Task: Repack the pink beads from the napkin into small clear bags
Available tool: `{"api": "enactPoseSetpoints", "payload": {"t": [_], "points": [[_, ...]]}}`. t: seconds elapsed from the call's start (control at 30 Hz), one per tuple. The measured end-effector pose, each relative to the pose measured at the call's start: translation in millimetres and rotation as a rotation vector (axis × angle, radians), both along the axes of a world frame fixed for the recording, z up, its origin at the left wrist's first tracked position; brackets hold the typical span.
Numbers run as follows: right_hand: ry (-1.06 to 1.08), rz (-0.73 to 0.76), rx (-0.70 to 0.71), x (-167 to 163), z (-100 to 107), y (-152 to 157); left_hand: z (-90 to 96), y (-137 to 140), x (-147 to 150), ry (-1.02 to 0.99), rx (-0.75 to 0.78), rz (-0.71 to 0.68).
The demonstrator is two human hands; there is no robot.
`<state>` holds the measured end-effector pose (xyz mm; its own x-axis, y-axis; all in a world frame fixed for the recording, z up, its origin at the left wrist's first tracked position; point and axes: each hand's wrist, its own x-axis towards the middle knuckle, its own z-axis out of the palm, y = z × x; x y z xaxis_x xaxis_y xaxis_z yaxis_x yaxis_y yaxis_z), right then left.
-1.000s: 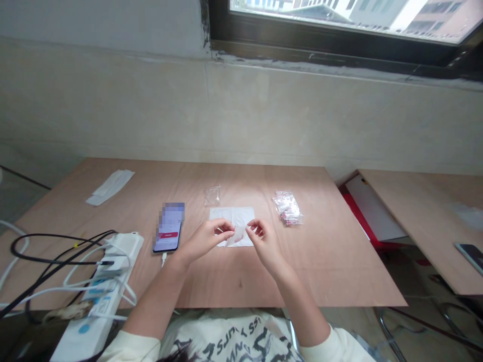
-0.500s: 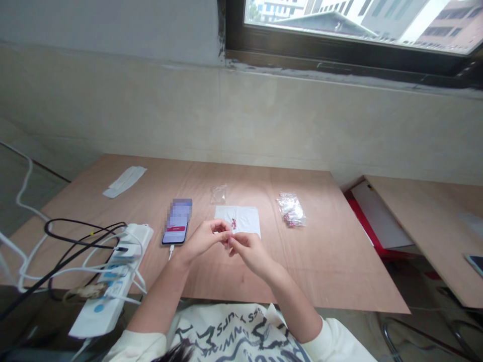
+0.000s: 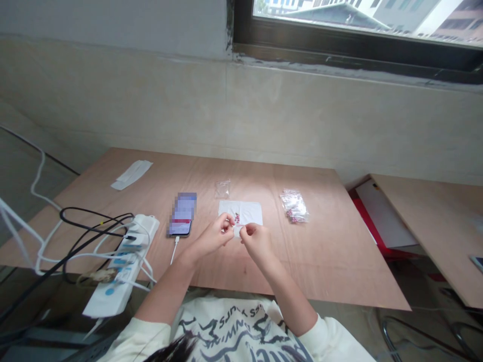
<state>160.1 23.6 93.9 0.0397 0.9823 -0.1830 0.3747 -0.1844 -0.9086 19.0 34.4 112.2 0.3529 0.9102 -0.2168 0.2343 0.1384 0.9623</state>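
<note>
1. Daylight at one o'clock, through dark-framed glass window (image 3: 354, 21); near-white patches outside.
2. Beige, smooth wall (image 3: 151, 105) dull, dimmer toward nine.
3. Soft sheen near centre on light-brown wooden table (image 3: 324, 261); deep shadow beneath, four o'clock.
4. Glare on clear, crinkled plastic bag (image 3: 294, 203), four o'clock.
5. Black rectangular phone (image 3: 184, 213), eight o'clock: screen partly pixelated.
6. Wide-angle stretch at edges; tiny red pieces (image 3: 237, 217), six o'clock, soft.

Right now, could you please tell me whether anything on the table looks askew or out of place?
The white power strip does: it lies slanted and appears to jut past the near left edge of the table, with cables looped messily around it.
</note>
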Motion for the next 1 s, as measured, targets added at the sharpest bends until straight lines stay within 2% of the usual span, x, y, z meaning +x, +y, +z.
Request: {"api": "enactPoseSetpoints", "payload": {"t": [0.07, 0.13, 0.27, 0.37, 0.4, 0.5, 0.53, 0.63, 0.7, 0.77, 0.87, 0.93, 1.0], "points": [[0.048, 0.116, 0.003, -2.5, -3.4, -1.9, 2.6, -4.5, 5.2, 0.036, 0.024, 0.065], [0.123, 0.205, 0.004, -6.7, -7.1, -2.5, 6.8, -9.7, 10.2, 0.057, 0.064, 0.071], [0.193, 0.138, 0.029, -13.4, -13.5, 0.9, 16.4, -23.0, 11.8, 0.066, 0.108, -0.024], [0.356, 0.138, -0.110, -12.0, -13.9, 4.4, 15.4, -29.5, 1.0, -0.012, 0.065, -0.024], [0.426, 0.163, -0.172, -10.3, -13.0, 5.3, 12.4, -29.8, -4.3, -0.023, 0.063, 0.023], [0.582, 0.280, -0.279, -4.4, -8.9, 8.8, -3.3, -25.4, -18.5, 0.044, 0.111, 0.306], [0.609, 0.314, -0.292, -2.7, -7.7, 10.5, -9.7, -22.8, -21.1, 0.025, 0.053, 0.310], [0.646, 0.359, -0.333, 0.4, -8.4, 18.1, -28.2, -13.5, -21.3, -0.140, -0.178, 0.109], [0.651, 0.310, -0.352, 2.3, -13.6, 24.0, -39.8, -6.5, -18.3, -0.231, -0.223, 0.085], [0.627, 0.169, -0.320, 4.8, -22.4, 28.8, -51.6, 0.6, -16.8, -0.264, -0.198, 0.206], [0.510, -0.035, -0.165, 7.4, -39.0, 31.0, -69.1, 9.9, -19.9, -0.254, -0.180, 0.336], [0.402, -0.046, -0.090, 6.3, -50.1, 29.0, -78.8, 13.8, -23.2, -0.247, -0.177, 0.381], [0.306, -0.006, -0.080, 2.9, -60.3, 26.0, -85.4, 15.3, -25.5, -0.244, -0.182, 0.428]]}}
